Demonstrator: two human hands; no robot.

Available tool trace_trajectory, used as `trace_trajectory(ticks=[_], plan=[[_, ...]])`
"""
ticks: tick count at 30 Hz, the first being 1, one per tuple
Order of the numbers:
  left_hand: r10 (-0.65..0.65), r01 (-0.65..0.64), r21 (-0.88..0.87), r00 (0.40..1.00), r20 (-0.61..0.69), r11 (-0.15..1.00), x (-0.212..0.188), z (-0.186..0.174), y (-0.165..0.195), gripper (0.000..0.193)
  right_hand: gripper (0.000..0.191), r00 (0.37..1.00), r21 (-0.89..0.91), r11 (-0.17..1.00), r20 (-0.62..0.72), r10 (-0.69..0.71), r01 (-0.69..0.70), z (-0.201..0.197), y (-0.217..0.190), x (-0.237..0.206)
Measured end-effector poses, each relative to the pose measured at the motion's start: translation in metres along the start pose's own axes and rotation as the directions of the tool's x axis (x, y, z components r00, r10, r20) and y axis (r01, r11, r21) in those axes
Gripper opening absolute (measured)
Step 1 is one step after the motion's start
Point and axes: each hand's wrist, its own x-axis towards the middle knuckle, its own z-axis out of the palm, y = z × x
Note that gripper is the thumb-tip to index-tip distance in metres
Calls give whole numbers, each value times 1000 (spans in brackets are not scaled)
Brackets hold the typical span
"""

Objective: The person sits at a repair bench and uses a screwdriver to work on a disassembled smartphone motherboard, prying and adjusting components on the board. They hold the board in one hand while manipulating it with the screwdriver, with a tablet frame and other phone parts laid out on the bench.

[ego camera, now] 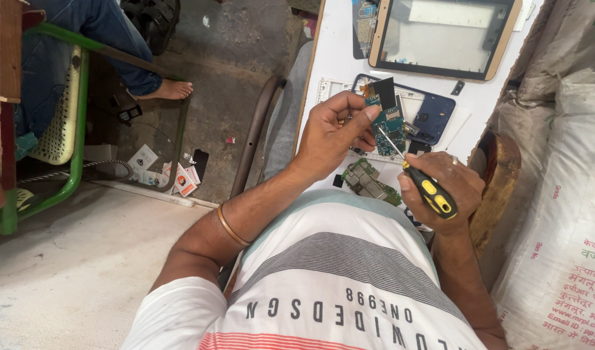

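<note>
My left hand (333,133) holds a small blue-green circuit board (388,123) with a black flex strip at its top, raised over the white table. My right hand (443,181) grips a yellow-and-black screwdriver (427,189); its thin metal tip touches the lower part of the board. A second green circuit board (368,181) lies on the table just below my hands. A dark blue phone back shell (433,116) lies behind the held board.
A tablet with a gold-coloured frame (443,35) lies at the far end of the white table (336,52). White woven sacks (563,214) stand at the right. At the left sits another person in jeans with a bare foot (171,89) beside a green metal chair frame (77,129). Paper scraps litter the floor.
</note>
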Motion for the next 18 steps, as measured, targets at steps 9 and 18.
trace_trajectory(ticks=[9,18], plan=[[36,-36,66,999,2,997,-2,0,1,22,26,1000,31,999,-24,21,-20,-2,-2,-3],[43,-42,65,999,-7,997,-2,0,6,22,26,994,105,988,-1,113,-112,-7,-7,-4]])
